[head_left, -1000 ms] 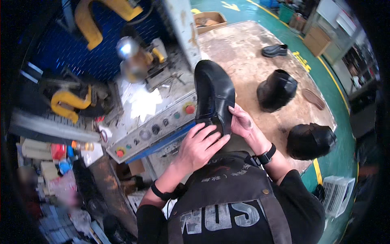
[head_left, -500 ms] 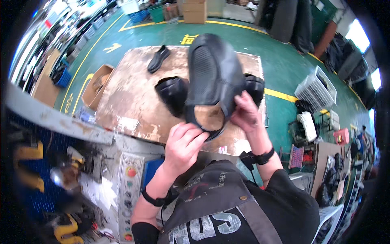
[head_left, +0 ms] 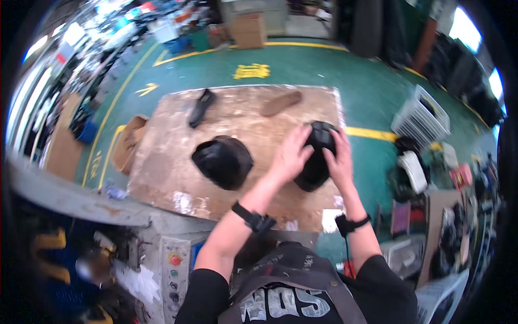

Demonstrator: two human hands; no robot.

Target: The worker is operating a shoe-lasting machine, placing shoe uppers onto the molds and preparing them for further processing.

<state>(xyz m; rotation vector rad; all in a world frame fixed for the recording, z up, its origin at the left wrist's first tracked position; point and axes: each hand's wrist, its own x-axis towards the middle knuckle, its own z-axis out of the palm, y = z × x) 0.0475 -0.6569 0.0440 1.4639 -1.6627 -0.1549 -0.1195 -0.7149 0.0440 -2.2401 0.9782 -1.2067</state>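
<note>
Spreading around everything is a green floor (head_left: 194, 70) with yellow lines. On it stands a worn wooden table (head_left: 162, 162), and a grey control panel (head_left: 185, 258) is beyond its near left corner. Past the right edge of the surface, well apart, sits a white crate (head_left: 427, 125); just beside the left edge is an open cardboard box (head_left: 121, 154).

Near the right edge of the surface is the black footwear (head_left: 314, 175), and whether it is one piece or several, I cannot tell. The left hand (head_left: 292, 153) grips it from its left side, with fingers bent over; the right hand (head_left: 339, 163) grips it from the right side. Both hands cover some part of it.

A second black bundle (head_left: 222, 163) lies left of the middle, closer to the near edge, and the left forearm crosses just beside it. Toward the far left corner rests a slim black shoe (head_left: 202, 109). Smallest is a brown insole (head_left: 281, 103), flat near the far edge, with nothing over it.
</note>
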